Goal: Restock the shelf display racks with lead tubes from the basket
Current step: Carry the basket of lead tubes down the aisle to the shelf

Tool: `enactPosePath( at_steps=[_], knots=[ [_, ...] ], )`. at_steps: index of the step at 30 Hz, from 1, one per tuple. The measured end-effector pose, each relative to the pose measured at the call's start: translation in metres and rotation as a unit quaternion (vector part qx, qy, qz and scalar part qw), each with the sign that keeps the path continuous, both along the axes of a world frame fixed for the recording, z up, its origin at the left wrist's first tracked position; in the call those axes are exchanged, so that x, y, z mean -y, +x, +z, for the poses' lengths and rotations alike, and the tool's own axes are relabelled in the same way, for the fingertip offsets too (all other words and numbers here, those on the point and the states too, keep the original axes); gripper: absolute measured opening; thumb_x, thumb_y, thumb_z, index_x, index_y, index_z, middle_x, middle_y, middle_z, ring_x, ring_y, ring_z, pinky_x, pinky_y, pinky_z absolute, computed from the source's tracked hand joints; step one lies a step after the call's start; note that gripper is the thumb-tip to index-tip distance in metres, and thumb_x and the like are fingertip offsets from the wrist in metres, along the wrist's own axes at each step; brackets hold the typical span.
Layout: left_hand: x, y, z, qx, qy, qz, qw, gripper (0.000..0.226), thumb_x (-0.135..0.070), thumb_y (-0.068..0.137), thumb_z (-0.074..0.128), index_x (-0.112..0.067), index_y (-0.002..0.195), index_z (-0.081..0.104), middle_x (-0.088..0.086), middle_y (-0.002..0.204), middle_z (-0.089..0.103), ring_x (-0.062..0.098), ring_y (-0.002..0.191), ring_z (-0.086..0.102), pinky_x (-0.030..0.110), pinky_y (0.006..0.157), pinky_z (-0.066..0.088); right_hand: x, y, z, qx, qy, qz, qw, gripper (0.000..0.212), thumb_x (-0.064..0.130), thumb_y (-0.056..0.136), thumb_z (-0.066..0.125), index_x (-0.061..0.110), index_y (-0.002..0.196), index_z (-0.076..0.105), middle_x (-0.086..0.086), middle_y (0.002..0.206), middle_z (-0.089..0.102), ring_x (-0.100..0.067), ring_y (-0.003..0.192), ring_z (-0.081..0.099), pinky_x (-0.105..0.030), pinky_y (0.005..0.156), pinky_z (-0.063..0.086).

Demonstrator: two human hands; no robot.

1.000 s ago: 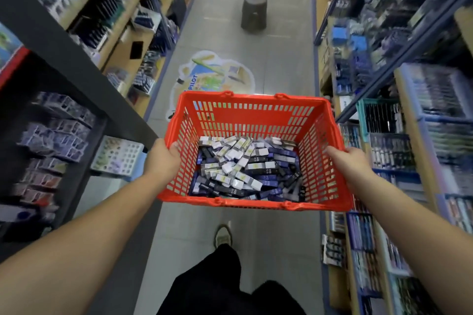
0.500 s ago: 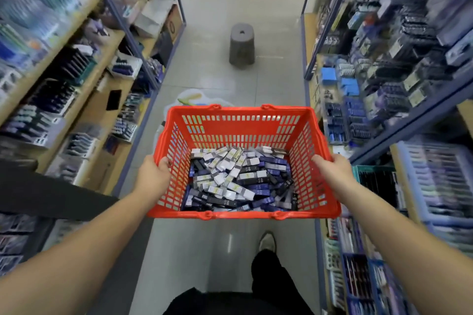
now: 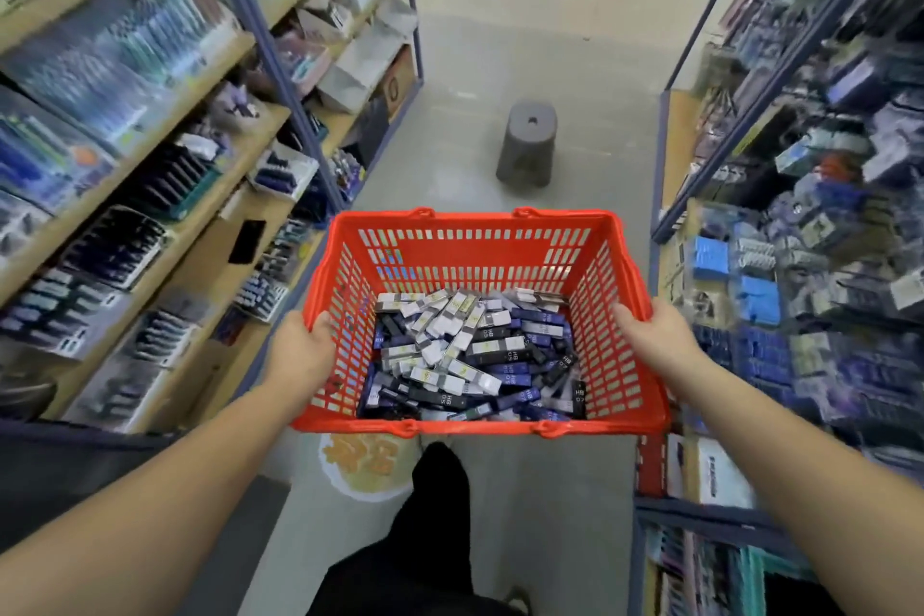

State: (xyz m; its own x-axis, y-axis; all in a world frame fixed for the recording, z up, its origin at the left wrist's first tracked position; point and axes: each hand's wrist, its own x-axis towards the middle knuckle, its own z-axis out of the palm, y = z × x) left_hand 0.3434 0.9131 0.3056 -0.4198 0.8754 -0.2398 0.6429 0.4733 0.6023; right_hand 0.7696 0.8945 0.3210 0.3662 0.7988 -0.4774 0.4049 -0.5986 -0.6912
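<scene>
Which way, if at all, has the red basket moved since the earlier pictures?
Yes: the basket has moved forward along the aisle, closer to the grey stool on the floor.

Our left hand (image 3: 300, 358) grips the basket's (image 3: 477, 258) left rim, our right hand (image 3: 656, 341) its right rim. Tubes (image 3: 470, 358) lie heaped in the basket. Beyond the basket a stool (image 3: 530, 145) stands on the floor (image 3: 505, 60); shelves (image 3: 165, 195) run along the basket's left and right.

Pale aisle floor (image 3: 500, 65), grey stool (image 3: 529, 143), round floor sticker (image 3: 362, 465)
</scene>
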Motion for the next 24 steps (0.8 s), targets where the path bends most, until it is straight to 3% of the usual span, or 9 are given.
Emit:
enactPosePath(
  at_steps=[2, 6, 10, 13, 16, 18, 20, 24],
  knots=[
    [-0.047, -0.005, -0.002, -0.009, 0.001, -0.002, 1.000, 0.036, -0.031, 0.109, 0.047, 0.003, 0.115, 0.056, 0.017, 0.099, 0.063, 0.029, 0.073, 0.057, 0.036, 0.070, 0.040, -0.049, 0.000, -0.007, -0.014, -0.016, 0.015, 1.000, 0.044, 0.055, 0.089, 0.066, 0.019, 0.113, 0.061, -0.005, 0.096, 0.076, -0.026, 0.083, 0.077, -0.051, 0.083, 0.063],
    [-0.148, -0.019, -0.005, -0.014, 0.003, -0.012, 1.000, 0.039, -0.034, 0.107, 0.048, 0.002, 0.118, 0.057, 0.025, 0.110, 0.067, 0.044, 0.098, 0.065, 0.043, 0.078, 0.047, -0.141, -0.012, -0.009, -0.017, 0.003, -0.011, 1.000, 0.034, 0.043, 0.093, 0.067, 0.014, 0.110, 0.066, -0.010, 0.098, 0.077, -0.027, 0.083, 0.076, -0.052, 0.084, 0.063],
    [-0.241, -0.016, 0.003, -0.014, 0.005, -0.020, 1.000, 0.039, -0.038, 0.107, 0.046, -0.002, 0.118, 0.056, 0.017, 0.100, 0.067, 0.033, 0.081, 0.060, 0.040, 0.074, 0.048, -0.225, -0.013, 0.001, -0.017, 0.009, -0.037, 0.999, 0.039, 0.045, 0.093, 0.064, 0.012, 0.113, 0.066, -0.009, 0.097, 0.076, -0.029, 0.084, 0.076, -0.053, 0.086, 0.062],
    [-0.301, -0.004, 0.007, -0.006, 0.015, -0.031, 0.999, 0.037, -0.039, 0.107, 0.046, -0.005, 0.114, 0.059, 0.015, 0.096, 0.067, 0.034, 0.081, 0.064, 0.041, 0.073, 0.050, -0.279, -0.002, 0.002, -0.029, 0.016, -0.064, 0.997, 0.038, 0.043, 0.093, 0.067, 0.013, 0.116, 0.064, -0.009, 0.099, 0.076, -0.030, 0.086, 0.075, -0.054, 0.086, 0.061],
    [-0.365, 0.014, 0.003, -0.004, 0.016, -0.035, 0.999, 0.036, -0.042, 0.105, 0.047, -0.008, 0.108, 0.057, 0.017, 0.098, 0.068, 0.039, 0.088, 0.067, 0.049, 0.080, 0.056, -0.338, 0.017, 0.000, -0.058, 0.017, -0.101, 0.993, 0.035, 0.034, 0.095, 0.068, 0.009, 0.119, 0.064, -0.011, 0.099, 0.075, -0.030, 0.084, 0.075, -0.046, 0.080, 0.062],
    [-0.409, 0.027, -0.007, -0.005, 0.003, -0.039, 0.999, 0.036, -0.049, 0.103, 0.045, -0.014, 0.103, 0.054, 0.012, 0.092, 0.069, 0.036, 0.081, 0.068, 0.051, 0.078, 0.059, -0.380, 0.034, -0.004, -0.072, 0.009, -0.121, 0.990, 0.031, 0.029, 0.096, 0.067, 0.007, 0.117, 0.066, -0.012, 0.096, 0.075, -0.030, 0.082, 0.075, -0.040, 0.076, 0.060],
    [-0.453, 0.042, -0.018, -0.010, -0.002, -0.043, 0.999, 0.037, -0.052, 0.101, 0.044, -0.016, 0.100, 0.053, 0.010, 0.084, 0.068, 0.034, 0.071, 0.069, 0.051, 0.072, 0.061, -0.425, 0.050, -0.010, -0.071, 0.013, -0.129, 0.989, 0.028, 0.026, 0.095, 0.068, 0.004, 0.113, 0.068, -0.013, 0.093, 0.075, -0.030, 0.080, 0.074, -0.040, 0.076, 0.060],
    [-0.531, 0.080, -0.020, -0.013, -0.003, -0.027, 1.000, 0.034, -0.039, 0.106, 0.048, -0.006, 0.106, 0.057, 0.011, 0.087, 0.065, 0.032, 0.073, 0.063, 0.042, 0.071, 0.054, -0.519, 0.084, -0.016, -0.068, 0.008, -0.111, 0.992, 0.032, 0.030, 0.094, 0.068, 0.003, 0.112, 0.066, -0.015, 0.096, 0.075, -0.032, 0.082, 0.075, -0.049, 0.082, 0.062]
  ],
)
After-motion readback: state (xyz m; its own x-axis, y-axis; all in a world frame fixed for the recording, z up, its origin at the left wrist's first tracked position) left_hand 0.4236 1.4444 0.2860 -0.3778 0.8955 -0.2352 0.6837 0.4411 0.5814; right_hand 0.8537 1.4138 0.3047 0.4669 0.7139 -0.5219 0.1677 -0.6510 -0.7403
